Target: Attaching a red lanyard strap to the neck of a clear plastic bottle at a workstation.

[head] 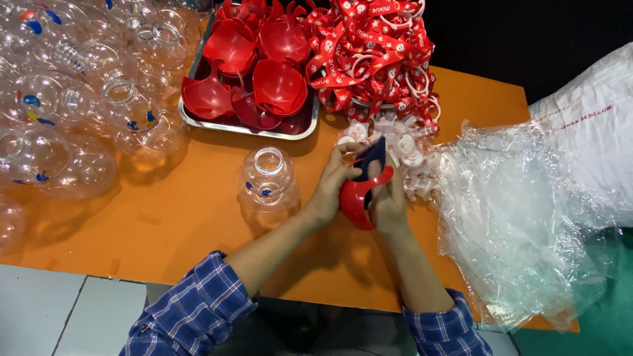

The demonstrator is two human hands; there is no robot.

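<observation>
While both forearms in blue plaid sleeves are reaching over the near edge of the orange table [165,224], the person is gripping a single red cap piece [359,198] between both hands, just right of the clear bottle [268,179] that is standing upright near the table's middle. The left hand [330,188] is curling around the cap piece's left side, fingers closed on its rim, with the thumb lying along the top edge. The right hand [390,198] is cupping the opposite side, its fingers pinching the piece from behind; a dark flap is sticking up from the piece between the two hands, and its nature cannot be made out. Directly beyond the bottle, a metal tray [245,126] is holding a heap of matching red cap pieces, nested loosely in one another. Right of that tray, a bundle of red printed straps [372,56] is lying piled, and a scatter of small white plastic fittings [409,148] is sitting just beyond the hands, touching the bundle's near edge. Left of the bottle, a large pile of clear bottles [66,99] with small blue and red marks is covering the table's far left corner. Far right of the bottle, a crumpled clear plastic bag [521,217] is spilling over the table's right edge.
</observation>
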